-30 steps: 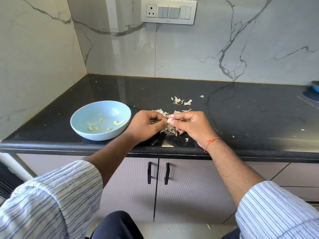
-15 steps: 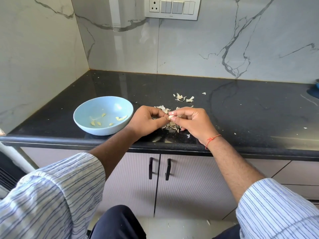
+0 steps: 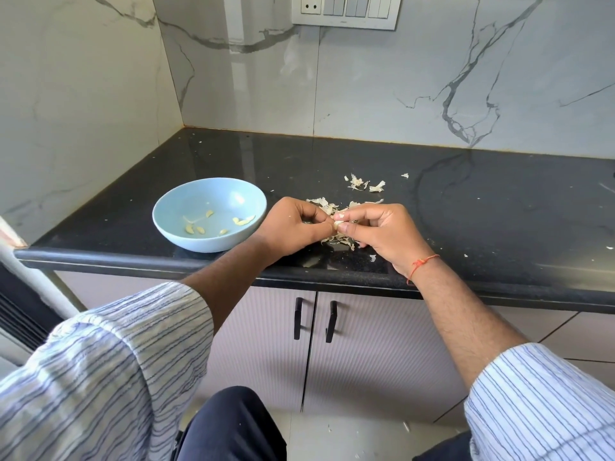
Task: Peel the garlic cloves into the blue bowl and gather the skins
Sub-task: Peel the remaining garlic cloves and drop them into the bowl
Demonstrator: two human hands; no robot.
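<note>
A light blue bowl (image 3: 179, 207) sits on the black counter at the left, with several peeled garlic cloves (image 3: 199, 229) in its bottom. Just right of the bowl, my left hand (image 3: 293, 227) and my right hand (image 3: 382, 232) meet fingertip to fingertip, both pinching one small garlic clove (image 3: 338, 224) above a heap of papery skins (image 3: 339, 241). More skins (image 3: 364, 185) lie a little farther back on the counter. The hands hide most of the clove.
The black counter (image 3: 482, 211) runs to a rounded front edge, with marble walls at the left and back. Small skin flecks are scattered on it. Cabinet doors with black handles (image 3: 314, 319) are below. A switch plate (image 3: 346, 10) is on the back wall.
Both hands stay together on the clove with only slight finger movement. The camera has tilted down a little, so the counter sits higher in view.
</note>
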